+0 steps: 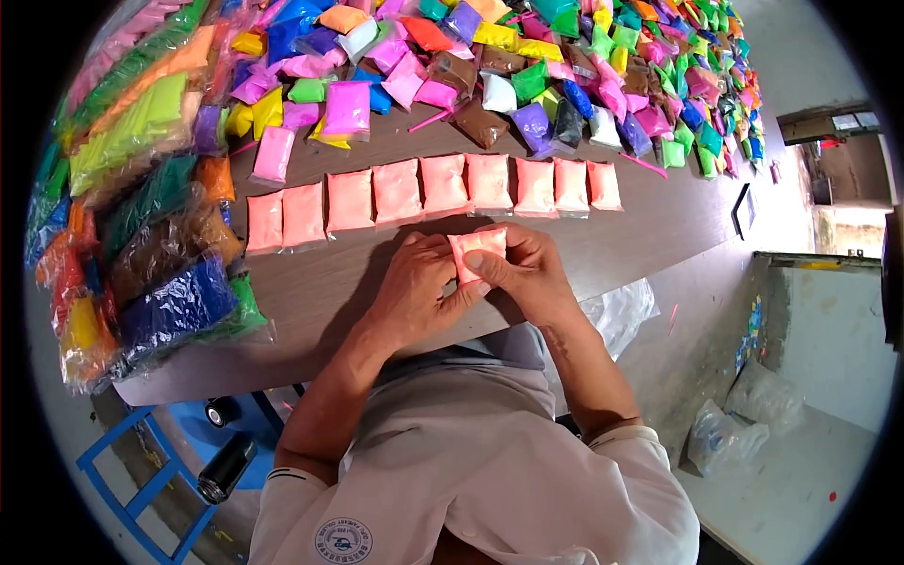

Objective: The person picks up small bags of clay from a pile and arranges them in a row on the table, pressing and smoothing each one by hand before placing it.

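Observation:
A small salmon-pink packet point(478, 252) is held between both hands near the table's front edge. My left hand point(420, 282) grips its left side, with the thumb at the lower edge. Across the packet's front lies the thumb of my right hand point(529, 273), its fingers bent behind the right side. Just beyond the hands, a row of several similar salmon-pink packets point(396, 191) lies side by side on the brown table point(320, 301), slightly curved from left to right.
Loose packets of many colours point(532, 127) are heaped along the far side. Stacked bundles in clear bags point(179, 306) stand at the left. Below the table's left end are a blue metal frame point(132, 443) and a black bottle point(226, 468). Plastic bags point(725, 438) lie at the right.

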Demonstrator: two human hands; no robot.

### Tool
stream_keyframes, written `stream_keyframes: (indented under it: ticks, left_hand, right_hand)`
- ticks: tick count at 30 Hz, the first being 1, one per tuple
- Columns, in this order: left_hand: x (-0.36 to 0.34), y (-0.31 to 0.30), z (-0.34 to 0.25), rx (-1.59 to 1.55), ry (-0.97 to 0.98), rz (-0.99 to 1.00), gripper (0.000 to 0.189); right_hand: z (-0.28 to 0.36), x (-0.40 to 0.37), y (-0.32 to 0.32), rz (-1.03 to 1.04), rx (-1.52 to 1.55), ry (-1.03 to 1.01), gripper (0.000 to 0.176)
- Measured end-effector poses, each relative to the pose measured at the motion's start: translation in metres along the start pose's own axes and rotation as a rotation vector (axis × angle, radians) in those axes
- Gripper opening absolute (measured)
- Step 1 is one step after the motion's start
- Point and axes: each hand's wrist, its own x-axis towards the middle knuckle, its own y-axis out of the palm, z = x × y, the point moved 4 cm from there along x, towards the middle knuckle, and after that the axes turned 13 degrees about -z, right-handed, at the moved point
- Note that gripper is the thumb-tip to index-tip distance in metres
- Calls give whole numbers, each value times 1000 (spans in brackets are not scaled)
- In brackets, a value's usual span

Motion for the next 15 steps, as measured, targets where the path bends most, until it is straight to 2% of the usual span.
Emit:
stream_keyframes:
  ticks: [2, 8, 11, 14, 15]
  left_hand:
    - [0, 2, 1, 0, 59, -72, 27]
    - [-2, 2, 3, 45, 34, -26, 29]
    - [-3, 4, 6, 39, 74, -10, 30]
    - [0, 4, 1, -6, 84, -86, 32]
    - [-1, 4, 2, 16, 82, -64, 33]
  right_hand:
    - [-3, 2, 2, -40, 7, -3, 16]
    - [4, 2, 7, -138, 51, -42, 16]
    - [7, 6, 8, -55, 41, -5, 21]
    - [0, 9, 6, 7, -15, -5, 24]
    - [-1, 8, 5, -37, 6, 10, 22]
